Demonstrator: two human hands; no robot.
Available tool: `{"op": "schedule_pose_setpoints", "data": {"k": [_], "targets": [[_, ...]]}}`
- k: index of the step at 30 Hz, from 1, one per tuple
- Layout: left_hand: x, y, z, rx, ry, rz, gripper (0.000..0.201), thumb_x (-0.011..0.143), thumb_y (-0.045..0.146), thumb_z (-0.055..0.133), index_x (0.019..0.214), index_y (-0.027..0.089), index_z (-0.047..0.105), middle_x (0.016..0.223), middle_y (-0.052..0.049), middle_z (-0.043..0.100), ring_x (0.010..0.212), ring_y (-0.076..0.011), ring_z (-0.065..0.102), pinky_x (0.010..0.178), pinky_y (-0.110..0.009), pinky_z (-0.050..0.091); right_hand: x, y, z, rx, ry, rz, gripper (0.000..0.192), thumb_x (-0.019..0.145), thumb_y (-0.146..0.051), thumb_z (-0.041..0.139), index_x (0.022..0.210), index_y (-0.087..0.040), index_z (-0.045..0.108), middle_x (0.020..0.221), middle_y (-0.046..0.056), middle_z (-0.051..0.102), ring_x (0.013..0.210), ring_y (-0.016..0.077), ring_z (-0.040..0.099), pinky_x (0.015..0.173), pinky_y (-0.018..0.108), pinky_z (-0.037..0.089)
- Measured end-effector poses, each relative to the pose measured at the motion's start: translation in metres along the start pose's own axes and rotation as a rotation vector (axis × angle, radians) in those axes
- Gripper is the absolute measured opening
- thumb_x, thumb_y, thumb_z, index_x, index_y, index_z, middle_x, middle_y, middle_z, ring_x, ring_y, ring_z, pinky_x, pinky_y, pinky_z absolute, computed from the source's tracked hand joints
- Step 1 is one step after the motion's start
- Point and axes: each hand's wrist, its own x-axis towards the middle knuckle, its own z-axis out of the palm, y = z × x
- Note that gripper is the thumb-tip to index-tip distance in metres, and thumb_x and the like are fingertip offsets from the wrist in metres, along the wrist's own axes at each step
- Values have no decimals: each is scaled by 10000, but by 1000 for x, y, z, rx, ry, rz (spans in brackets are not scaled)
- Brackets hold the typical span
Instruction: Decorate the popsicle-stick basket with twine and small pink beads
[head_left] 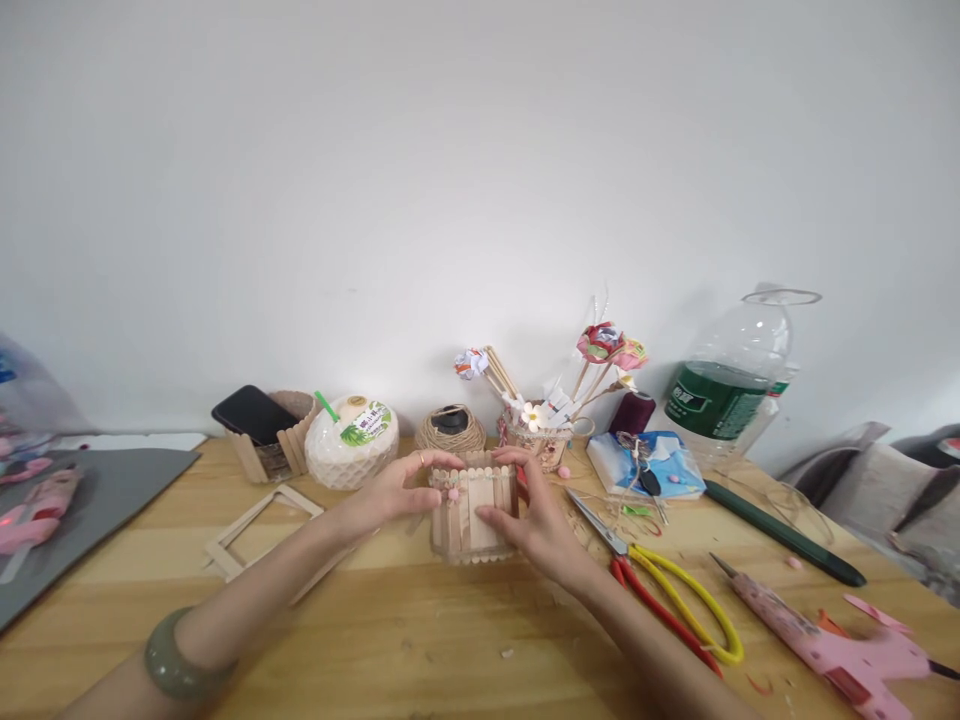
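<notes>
A small box made of popsicle sticks (pixel 469 515) stands on the wooden table (pixel 420 640) in the middle of the view. My left hand (pixel 401 487) grips its left side and top rim, with a ring on one finger. My right hand (pixel 534 520) holds its right side, thumb across the front. Small pink pompoms (pixel 452 493) sit on the box's front near the top. A green bangle (pixel 174 660) is on my left wrist.
Yellow and red scissors (pixel 660 585) and a pink glue gun (pixel 825 645) lie to the right. A stick frame (pixel 259 525), coconut drink (pixel 351 440), twine roll (pixel 451 430), flower holder (pixel 540 425), tissue pack (pixel 649 465) and large bottle (pixel 731 385) line the back. A grey mat (pixel 82 520) lies left.
</notes>
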Motion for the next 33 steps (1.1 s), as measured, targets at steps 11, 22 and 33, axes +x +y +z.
{"op": "schedule_pose_setpoints", "data": {"k": [11, 22, 33], "targets": [[5, 1, 8, 114, 104, 18, 247, 752, 363, 647, 933, 195, 659, 1149, -71, 577, 1146, -257, 475, 1001, -364, 326, 0, -5, 0, 21, -6, 56, 399, 738, -240, 620, 1071, -234, 400, 1154, 51, 461, 1105, 205, 469, 940, 374, 393], [7, -3, 6, 196, 160, 14, 221, 721, 353, 666, 852, 176, 660, 1019, -66, 630, 1022, -240, 546, 932, -355, 376, 0, -7, 2, 26, 21, 35, 368, 725, -246, 632, 1037, -235, 438, 1159, 53, 471, 1113, 206, 469, 947, 369, 386], [6, -3, 2, 195, 62, -12, 317, 682, 334, 703, 937, 169, 611, 1092, -73, 572, 1051, -245, 538, 903, -351, 422, 0, -5, 3, -58, -3, 11, 384, 761, -290, 613, 1079, -226, 408, 1175, 67, 474, 1105, 192, 495, 938, 348, 404]]}}
